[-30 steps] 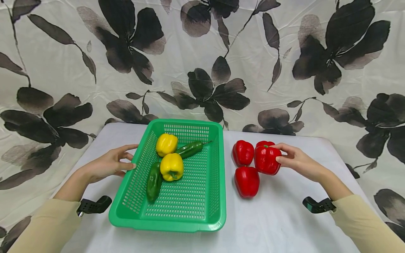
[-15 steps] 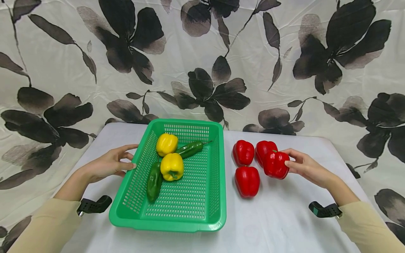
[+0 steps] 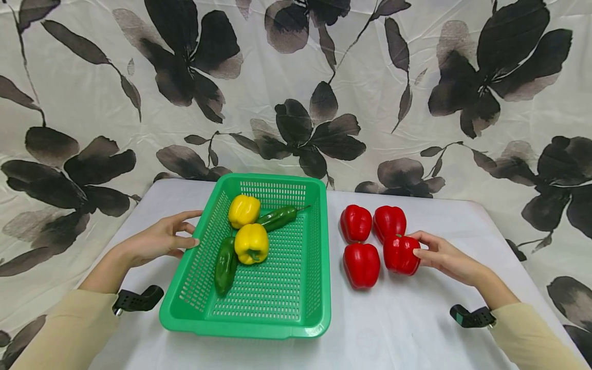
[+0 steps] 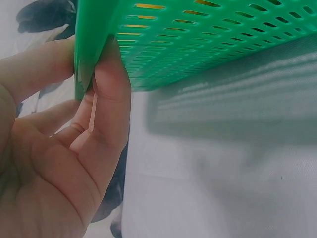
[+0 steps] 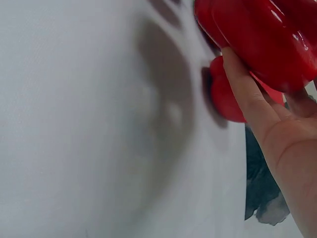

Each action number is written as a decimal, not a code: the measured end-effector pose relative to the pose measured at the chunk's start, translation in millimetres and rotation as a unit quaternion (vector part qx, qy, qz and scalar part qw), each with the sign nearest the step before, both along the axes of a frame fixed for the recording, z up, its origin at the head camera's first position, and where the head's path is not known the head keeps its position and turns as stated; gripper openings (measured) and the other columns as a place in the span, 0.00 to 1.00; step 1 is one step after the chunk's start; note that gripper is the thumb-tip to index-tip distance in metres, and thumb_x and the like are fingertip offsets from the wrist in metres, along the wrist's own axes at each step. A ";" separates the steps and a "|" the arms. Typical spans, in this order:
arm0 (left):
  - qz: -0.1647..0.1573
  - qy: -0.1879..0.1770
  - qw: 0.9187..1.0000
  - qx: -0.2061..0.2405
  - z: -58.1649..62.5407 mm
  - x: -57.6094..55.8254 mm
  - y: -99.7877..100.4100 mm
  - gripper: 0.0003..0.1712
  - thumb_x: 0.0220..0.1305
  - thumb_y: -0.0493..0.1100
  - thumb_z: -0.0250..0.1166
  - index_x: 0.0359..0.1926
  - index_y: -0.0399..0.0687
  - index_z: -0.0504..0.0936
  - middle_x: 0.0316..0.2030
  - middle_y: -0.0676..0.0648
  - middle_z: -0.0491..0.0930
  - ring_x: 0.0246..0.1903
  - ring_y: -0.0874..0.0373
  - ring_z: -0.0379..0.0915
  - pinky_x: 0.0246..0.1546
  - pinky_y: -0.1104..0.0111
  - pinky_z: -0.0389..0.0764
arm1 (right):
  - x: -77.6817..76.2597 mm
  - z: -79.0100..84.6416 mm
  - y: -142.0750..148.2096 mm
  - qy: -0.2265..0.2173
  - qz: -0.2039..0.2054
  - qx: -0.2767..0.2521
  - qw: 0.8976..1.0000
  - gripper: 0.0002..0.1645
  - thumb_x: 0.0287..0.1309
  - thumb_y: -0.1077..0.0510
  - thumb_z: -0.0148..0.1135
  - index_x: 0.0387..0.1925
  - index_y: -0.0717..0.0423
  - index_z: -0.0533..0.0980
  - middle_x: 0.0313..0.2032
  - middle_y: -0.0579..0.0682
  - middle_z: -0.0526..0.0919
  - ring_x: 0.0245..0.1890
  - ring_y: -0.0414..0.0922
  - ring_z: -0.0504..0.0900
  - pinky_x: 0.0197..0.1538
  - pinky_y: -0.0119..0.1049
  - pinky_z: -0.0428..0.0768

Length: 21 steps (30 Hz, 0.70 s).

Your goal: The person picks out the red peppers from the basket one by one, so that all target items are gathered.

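Observation:
My left hand (image 3: 157,239) pinches the left rim of a green plastic basket (image 3: 185,308); in the left wrist view, thumb and fingers lie on either side of that rim (image 4: 89,44). Between the thumb and fingers of my right hand (image 3: 450,262) is a red bell pepper (image 3: 400,255), stem end up. It stands beside three more: a back left red pepper (image 3: 355,224), a back right one, also a red pepper (image 3: 390,222), and a front red pepper (image 3: 361,265). The right wrist view shows the held pepper (image 5: 267,44) close up, partly cut off by the frame.
Inside the basket, toward its left side, lie two yellow bell peppers (image 3: 252,244) and two long green peppers (image 3: 225,267). A white cloth (image 3: 370,329) covers the table. Behind it hangs a curtain (image 3: 398,61) with dark flowers.
My right hand has drawn the red pepper away from the back right one, rightward and toward me, and lowered it beside the front pepper. The left hand and basket have stayed put.

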<state>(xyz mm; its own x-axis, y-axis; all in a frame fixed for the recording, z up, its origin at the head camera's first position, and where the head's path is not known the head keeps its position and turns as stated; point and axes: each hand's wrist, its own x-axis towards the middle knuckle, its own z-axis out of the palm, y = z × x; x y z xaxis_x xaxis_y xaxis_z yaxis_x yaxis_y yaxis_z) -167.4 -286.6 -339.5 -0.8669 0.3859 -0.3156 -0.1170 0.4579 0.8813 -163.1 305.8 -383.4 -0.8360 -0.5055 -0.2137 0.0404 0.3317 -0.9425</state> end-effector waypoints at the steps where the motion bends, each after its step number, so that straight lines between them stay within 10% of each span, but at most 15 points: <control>1: 0.000 0.000 1.000 0.000 -0.1 0.0 0.0 0.48 0.59 0.39 0.62 0.71 0.43 0.41 0.47 0.32 0.67 0.37 0.48 0.78 0.38 0.56 0.82 | 0.1 -1.6 0.4 -0.003 0.003 -0.001 1.000 0.18 0.62 0.58 0.49 0.53 0.58 0.62 0.48 0.50 0.71 0.49 0.42 0.73 0.50 0.44 0.78; 21: 0.003 0.001 1.000 0.002 -2.6 -0.8 -1.3 0.48 0.59 0.40 0.63 0.71 0.45 0.42 0.47 0.33 0.67 0.38 0.48 0.78 0.39 0.56 0.82 | 1.4 -22.2 -1.8 -0.040 0.028 0.001 0.999 0.25 0.62 0.57 0.50 0.57 0.61 0.58 0.52 0.54 0.69 0.51 0.45 0.71 0.52 0.45 0.76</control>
